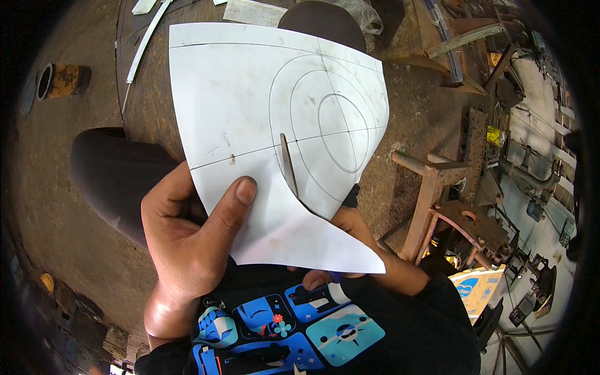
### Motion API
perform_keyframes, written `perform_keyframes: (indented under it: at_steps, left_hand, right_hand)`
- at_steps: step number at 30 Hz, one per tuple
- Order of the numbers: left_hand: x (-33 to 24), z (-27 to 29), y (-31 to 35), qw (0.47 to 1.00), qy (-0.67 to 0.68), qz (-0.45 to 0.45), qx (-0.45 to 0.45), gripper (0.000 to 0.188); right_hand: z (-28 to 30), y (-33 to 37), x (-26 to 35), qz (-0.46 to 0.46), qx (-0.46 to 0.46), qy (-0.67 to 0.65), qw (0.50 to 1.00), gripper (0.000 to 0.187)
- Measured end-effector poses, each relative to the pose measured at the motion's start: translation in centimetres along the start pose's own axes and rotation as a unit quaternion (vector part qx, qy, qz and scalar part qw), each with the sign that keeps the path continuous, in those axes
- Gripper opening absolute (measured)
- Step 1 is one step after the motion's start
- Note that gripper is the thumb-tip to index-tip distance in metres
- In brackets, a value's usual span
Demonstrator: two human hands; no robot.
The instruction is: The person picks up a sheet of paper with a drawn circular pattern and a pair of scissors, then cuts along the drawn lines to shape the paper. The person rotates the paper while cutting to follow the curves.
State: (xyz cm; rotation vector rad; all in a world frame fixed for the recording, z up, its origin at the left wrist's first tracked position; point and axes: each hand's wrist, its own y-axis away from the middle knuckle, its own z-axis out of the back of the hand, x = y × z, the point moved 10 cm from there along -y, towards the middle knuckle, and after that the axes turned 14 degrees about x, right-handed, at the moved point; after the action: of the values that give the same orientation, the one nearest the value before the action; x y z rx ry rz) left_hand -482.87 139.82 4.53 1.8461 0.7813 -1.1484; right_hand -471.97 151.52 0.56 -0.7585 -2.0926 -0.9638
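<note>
A white paper sheet (225,100) with drawn curves, nested oval outlines and a crossing line is held up before me. My left hand (187,231) grips its left edge, thumb flat on top and fingers behind. From the lower right, my right hand (351,226) reaches behind the sheet, closed around the scissors, whose handles are mostly hidden; a bit of purple shows by the fingers. One scissor blade (288,164) lies over the paper along the outer curve. Below it the sheet is slit, and the cut flap bends down to the right.
Curved paper strips (147,40) lie on a brown board (150,94) beyond my knees. A short rusty pipe piece (62,82) is on the floor at left. Rusty metal frames (431,187) stand at right, beside a yellow carton (478,290).
</note>
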Motion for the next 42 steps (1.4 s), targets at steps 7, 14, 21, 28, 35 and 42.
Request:
perform_keyframes:
  at_steps: [7, 14, 21, 28, 35, 42]
  left_hand:
    - [0.4, 0.2, 0.5, 0.999, 0.035, 0.006, -0.024, 0.023]
    - [0.2, -0.1, 0.5, 0.999, 0.026, -0.019, -0.016, 0.022]
    - [0.1, -0.2, 0.7, 1.0, 0.004, -0.006, 0.0, 0.023]
    - [0.1, -0.2, 0.7, 1.0, 0.017, -0.012, -0.003, 0.023]
    - [0.4, -0.2, 0.6, 1.0, 0.022, 0.017, -0.003, 0.022]
    - [0.8, 0.3, 0.2, 0.999, 0.028, 0.046, -0.006, 0.022]
  right_hand:
    - [-0.4, 0.0, 2.2, 0.03, 0.006, 0.168, 0.985, 0.034]
    - [-0.3, -0.1, 2.6, 0.023, -0.008, 0.149, 0.989, 0.035]
    - [0.1, 0.3, 0.5, -0.034, -0.023, 0.023, 0.999, 0.036]
    - [-0.6, 0.2, 2.5, 0.058, 0.008, 0.204, 0.977, 0.044]
    - [-0.4, 0.3, 3.2, 0.063, 0.0, 0.223, 0.973, 0.063]
    - [-0.2, -0.1, 2.3, 0.046, 0.014, 0.074, 0.996, 0.063]
